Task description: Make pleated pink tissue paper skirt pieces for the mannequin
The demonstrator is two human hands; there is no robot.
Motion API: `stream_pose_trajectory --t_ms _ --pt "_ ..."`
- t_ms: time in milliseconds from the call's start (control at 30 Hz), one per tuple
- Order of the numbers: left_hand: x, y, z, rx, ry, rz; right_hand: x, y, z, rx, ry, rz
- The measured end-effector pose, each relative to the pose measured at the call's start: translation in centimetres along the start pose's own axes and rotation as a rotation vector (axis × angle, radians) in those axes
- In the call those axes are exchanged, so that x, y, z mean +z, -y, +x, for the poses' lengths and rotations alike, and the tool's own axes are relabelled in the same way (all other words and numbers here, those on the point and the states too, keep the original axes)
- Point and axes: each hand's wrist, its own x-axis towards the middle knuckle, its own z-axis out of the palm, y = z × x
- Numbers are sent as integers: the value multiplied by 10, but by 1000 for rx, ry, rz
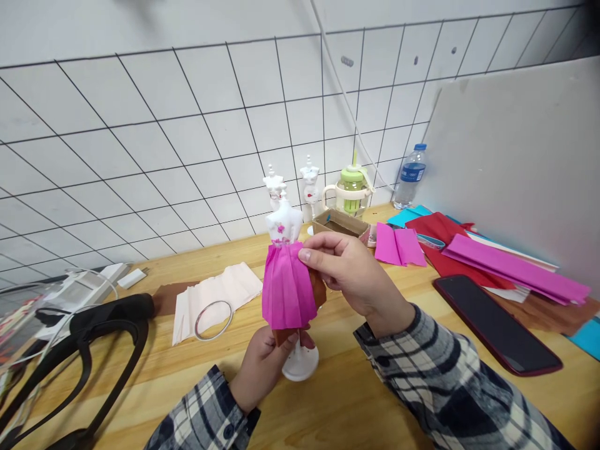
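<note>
A small white dress form (284,224) stands on a round white base, wearing a pleated magenta paper skirt (287,290) with brown paper (317,289) showing behind and below it. My right hand (349,272) pinches the skirt's upper right edge at the waist between thumb and forefinger. Below the hem, my left hand (267,362) is closed around the form's stand, near the lower brown paper; some of its fingers are hidden behind the stand.
Behind stand two more white forms (310,181), a cardboard box (340,225), a green-lidded cup (351,190) and a water bottle (411,177). Coloured papers (510,265) and a phone (497,325) lie right. Pale paper (239,284), a ring (214,320) and a black strap (112,312) lie left.
</note>
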Motion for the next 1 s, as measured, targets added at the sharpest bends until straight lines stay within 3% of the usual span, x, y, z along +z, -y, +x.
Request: stream_pose_trajectory --t_ms 600,867,933,1000 --pt "-6 6 0 94 -9 201 -1 -1 -2 -91 -49 -119" --pt "-11 2 1 90 189 147 -12 -2 2 109 181 75" --pt "-8 8 0 29 172 53 -10 -5 4 105 137 65" --pt "-5 15 1 -32 71 -51 -7 -8 5 67 26 55"
